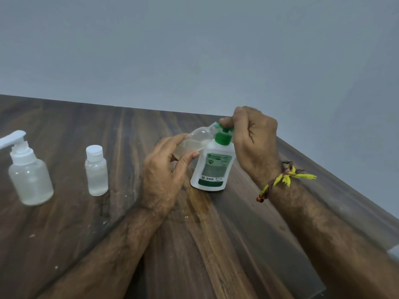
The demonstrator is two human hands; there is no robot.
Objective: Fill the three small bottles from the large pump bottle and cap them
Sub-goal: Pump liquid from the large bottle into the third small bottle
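Nearest to the camera: two bare forearms coming in over the dark wood bench (64,223), the right one with a yellow braided thread bracelet (282,180) at the wrist.

Left hand (166,175) wrapped around the bottom end of a small clear bottle (195,141), thumb on the near side, fingers curled behind. Bottle tipped way over, long axis running from lower left up to upper right, open mouth aimed right at the green nozzle. Cloudy liquid pooled in the lower part, looks maybe half full, hard to say exactly.

Right hand (252,139) curled over the top of the big white pump bottle (212,167) with the green label, fingertips bearing down on the green pump head (224,134). Pump bottle upright on the bench, just right of the left hand, touching the small bottle at the spout. Can't quite tell whether the nozzle tip is inside the neck or only against the rim, fingers cover it.

So the whole thing hinges on keeping that mouth lined up under the spout while pressing. Any slip and the stuff probably ends up on the wood. Already some shiny wet marks on the bench in front.

Further left, well apart from the hands: a small capped bottle (96,171) standing upright with liquid inside, and beyond it a rounder clear bottle with a white pump top (29,169), also holding liquid.

Behind everything, plain grey wall (194,50).
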